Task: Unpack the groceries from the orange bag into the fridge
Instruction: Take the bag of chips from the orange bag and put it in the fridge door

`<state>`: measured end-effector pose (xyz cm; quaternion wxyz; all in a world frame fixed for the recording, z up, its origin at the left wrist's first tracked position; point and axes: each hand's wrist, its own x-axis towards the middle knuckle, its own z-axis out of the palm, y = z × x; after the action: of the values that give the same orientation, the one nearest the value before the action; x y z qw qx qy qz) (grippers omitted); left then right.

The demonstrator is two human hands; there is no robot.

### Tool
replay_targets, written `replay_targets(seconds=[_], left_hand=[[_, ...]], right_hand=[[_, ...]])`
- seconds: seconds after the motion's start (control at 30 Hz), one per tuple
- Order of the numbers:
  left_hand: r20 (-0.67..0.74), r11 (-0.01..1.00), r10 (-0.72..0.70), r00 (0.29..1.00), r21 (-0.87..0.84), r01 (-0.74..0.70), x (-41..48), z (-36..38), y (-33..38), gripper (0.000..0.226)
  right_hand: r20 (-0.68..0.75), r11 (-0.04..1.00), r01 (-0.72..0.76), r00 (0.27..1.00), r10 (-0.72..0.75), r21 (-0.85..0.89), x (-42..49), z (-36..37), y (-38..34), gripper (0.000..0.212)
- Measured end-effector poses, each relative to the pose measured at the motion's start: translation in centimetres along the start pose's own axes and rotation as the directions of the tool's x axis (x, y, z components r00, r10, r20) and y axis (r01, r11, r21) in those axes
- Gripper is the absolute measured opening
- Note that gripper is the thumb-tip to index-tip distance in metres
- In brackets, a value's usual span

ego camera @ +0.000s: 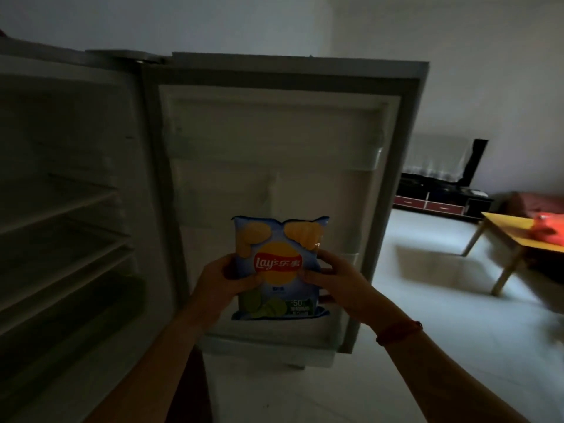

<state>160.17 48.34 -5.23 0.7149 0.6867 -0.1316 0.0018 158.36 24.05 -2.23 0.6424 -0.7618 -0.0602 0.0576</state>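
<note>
A blue Lay's chip bag [279, 239] stands upright in front of the inner side of the open fridge door [274, 141]. My left hand [221, 280] grips its left edge and my right hand [332, 277] grips its right edge. The dark fridge interior [61, 209] with several bare shelves is at the left. The orange bag [549, 228] lies on a yellow table at the far right edge of the view.
The yellow low table [503, 230] stands at the right on a pale tiled floor [427, 315]. A dark TV stand [439, 196] sits against the back wall. A red seat [540, 203] is behind the table.
</note>
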Motion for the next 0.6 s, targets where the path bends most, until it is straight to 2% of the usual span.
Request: replay_targets(seconds=[0.07,0.13,0.4,0.6], left_hand=[[0.032,1.0,0.005,0.999,0.018,-0.005,0.5,1.6,0.4,0.039],[0.047,1.0,0.013,0.999,0.022,-0.014,1.0,2.8,0.7,0.036],[0.069,1.0,0.027,0.997,-0.012,-0.027,2.5,4.6,1.0,0.06],[0.041,0.998,0.058,0.997,0.021,-0.059,3.2,5.8,2.0,0.048]], right_hand=[[-0.013,1.0,0.015,1.0,-0.015,-0.002,-0.8,-1.6,-0.2,0.046],[-0.012,1.0,0.023,1.0,-0.023,0.01,-1.3,-2.8,-0.3,0.045],[-0.028,0.999,0.05,0.998,-0.049,0.022,-1.6,-5.2,-0.6,0.033],[-0.065,0.997,0.078,0.995,-0.078,0.001,-1.1,-6.4,-1.1,0.034]])
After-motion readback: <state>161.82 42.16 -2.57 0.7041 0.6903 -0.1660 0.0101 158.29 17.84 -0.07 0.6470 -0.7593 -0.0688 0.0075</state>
